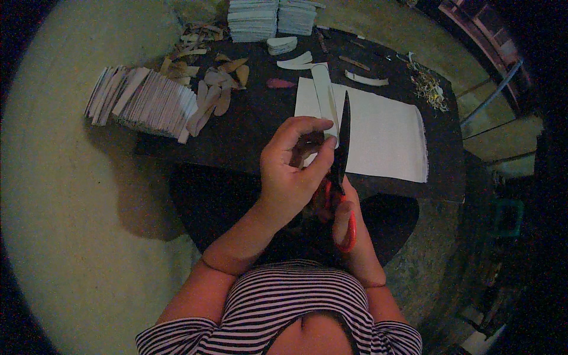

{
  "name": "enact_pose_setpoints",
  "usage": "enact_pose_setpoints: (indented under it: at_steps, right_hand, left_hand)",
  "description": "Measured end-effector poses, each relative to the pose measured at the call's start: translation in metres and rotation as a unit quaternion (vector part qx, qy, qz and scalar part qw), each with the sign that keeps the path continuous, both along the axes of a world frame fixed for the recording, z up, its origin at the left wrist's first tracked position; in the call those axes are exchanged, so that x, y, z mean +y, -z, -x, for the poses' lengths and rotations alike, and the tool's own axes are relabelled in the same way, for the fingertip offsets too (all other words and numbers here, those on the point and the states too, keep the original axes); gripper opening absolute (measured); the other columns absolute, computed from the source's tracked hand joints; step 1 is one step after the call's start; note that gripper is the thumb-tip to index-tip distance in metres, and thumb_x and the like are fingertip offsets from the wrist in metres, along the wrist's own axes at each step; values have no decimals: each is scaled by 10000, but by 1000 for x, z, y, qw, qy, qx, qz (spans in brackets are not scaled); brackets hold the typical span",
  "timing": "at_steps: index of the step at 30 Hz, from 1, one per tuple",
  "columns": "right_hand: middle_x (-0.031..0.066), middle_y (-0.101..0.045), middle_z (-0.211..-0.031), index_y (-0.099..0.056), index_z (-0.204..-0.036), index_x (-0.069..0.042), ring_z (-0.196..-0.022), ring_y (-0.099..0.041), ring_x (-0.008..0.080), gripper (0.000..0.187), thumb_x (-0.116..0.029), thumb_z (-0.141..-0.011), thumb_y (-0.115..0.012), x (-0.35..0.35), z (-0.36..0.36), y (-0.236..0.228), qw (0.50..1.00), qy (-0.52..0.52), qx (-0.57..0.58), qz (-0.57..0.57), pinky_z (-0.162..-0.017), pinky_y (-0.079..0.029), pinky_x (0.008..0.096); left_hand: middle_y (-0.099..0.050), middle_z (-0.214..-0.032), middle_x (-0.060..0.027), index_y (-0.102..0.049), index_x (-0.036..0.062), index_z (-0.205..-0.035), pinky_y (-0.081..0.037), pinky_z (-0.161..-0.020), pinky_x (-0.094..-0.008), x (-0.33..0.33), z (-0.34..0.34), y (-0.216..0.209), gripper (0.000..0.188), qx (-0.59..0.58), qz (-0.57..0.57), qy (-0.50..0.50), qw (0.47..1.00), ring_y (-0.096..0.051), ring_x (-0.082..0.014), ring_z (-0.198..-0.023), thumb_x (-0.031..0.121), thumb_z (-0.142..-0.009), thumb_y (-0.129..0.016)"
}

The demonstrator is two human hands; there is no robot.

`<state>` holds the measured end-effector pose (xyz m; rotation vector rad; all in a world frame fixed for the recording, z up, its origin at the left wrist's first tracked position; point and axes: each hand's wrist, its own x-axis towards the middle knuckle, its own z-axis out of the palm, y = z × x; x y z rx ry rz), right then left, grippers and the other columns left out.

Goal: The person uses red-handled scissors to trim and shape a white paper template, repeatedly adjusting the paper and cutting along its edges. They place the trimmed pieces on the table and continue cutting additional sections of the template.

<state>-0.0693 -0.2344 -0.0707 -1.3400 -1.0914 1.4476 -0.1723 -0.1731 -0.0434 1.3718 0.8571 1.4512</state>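
Observation:
Between the thumb and fingers of my left hand [293, 158] is a long pale strip [323, 89] with a rounded far end. It stands up and away from me over the table. My right hand [344, 216] grips a pair of scissors [345, 142] by the red handles, with the dark blades pointing away. The blades lie close along the right side of the strip; whether they touch it I cannot tell. Beneath, a white rectangular sheet [387, 136] with a frayed right edge lies on the dark table. My right fingers are partly hidden behind the handles and my left hand.
Stacked pale strips [154, 103] stand at the table's left, beside loose brown and beige pieces [216, 89]. Tall white stacks [253, 21] rise at the back. Curved white pieces [296, 61] lie beyond the sheet, and a heap of thin trimmings [431, 86] sits at far right.

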Motion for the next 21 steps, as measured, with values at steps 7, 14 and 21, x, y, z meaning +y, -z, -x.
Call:
enact_pose_setpoints:
  at_steps: [7,14,21]
  right_hand:
    - [9,-430,-586,-379,-1072,-10,-479,-394,90,435,-318,-775,-456,0,-9,15,994,-17,-31,-103,-410,-311,231]
    - [21,-433,-587,-387,-1090,-13,-481,-407,96,616,-525,-750,-438,0,-12,20,994,-35,-21,-99,-415,-313,235]
    - [6,-439,-595,-396,-1073,5,-500,-404,78,734,-639,-721,-391,0,-5,9,999,3,-18,-42,-414,-304,233]
  left_hand:
    - [-511,-909,-83,-537,-14,-918,-478,-654,-209,-1,1,-1,217,54,-35,-10,998,-550,-115,-774,-51,-709,-582]
    - [-506,-926,-91,-534,-22,-936,-484,-682,-213,0,0,0,232,56,-66,-29,996,-553,-120,-772,-55,-710,-577]
    - [-503,-937,-92,-542,-19,-942,-484,-694,-217,-1,0,-2,235,73,-44,-27,996,-553,-127,-800,-47,-712,-577]
